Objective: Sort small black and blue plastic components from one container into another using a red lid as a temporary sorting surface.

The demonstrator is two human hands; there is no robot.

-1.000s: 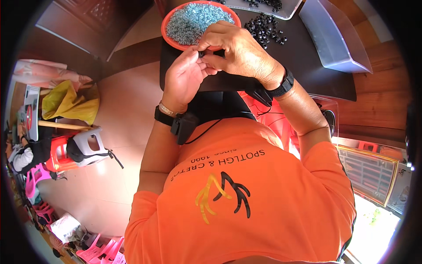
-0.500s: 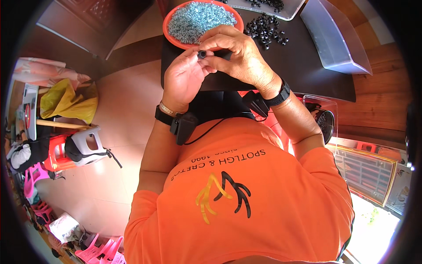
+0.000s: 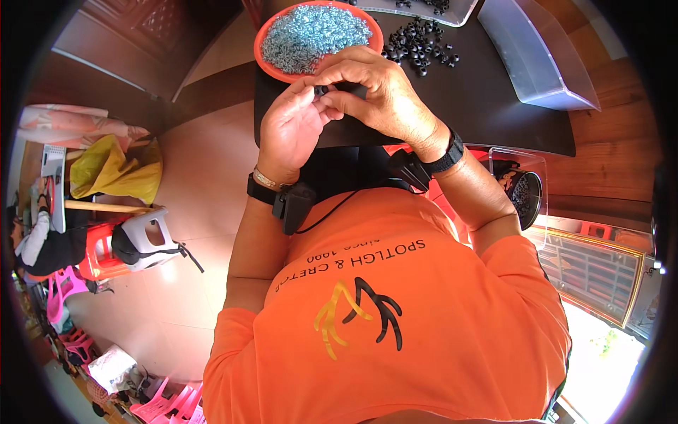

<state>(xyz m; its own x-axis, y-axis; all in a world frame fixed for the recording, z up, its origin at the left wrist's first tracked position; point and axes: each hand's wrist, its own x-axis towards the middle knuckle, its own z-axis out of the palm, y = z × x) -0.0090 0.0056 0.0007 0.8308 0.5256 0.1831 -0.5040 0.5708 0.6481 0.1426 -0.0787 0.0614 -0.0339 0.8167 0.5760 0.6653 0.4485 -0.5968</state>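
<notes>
A small black plastic knob-like part [image 3: 321,90] sits between the fingertips of both hands, above the table's near edge. My left hand [image 3: 291,131] has its palm turned up, with thumb and fingertips closed on the part's left side. From the right, my right hand [image 3: 387,95] pinches at the same part with thumb and forefinger, covering much of it. Just beyond the hands stands an orange bowl [image 3: 260,63] heaped with small shiny metal pieces [image 3: 311,35]. To the right of the bowl lies a loose pile of similar black parts [image 3: 417,46].
The dark table [image 3: 487,106] carries a clear plastic bin [image 3: 540,71] at the right and a clear tray [image 3: 459,15] with black parts at the back. Beside my right arm is a round container [image 3: 524,198] of dark pieces. Stools [image 3: 145,237] stand on the left.
The black part has turned a little in my fingertips and is more covered now. My view has shifted slightly; both hands stay nearly in place.
</notes>
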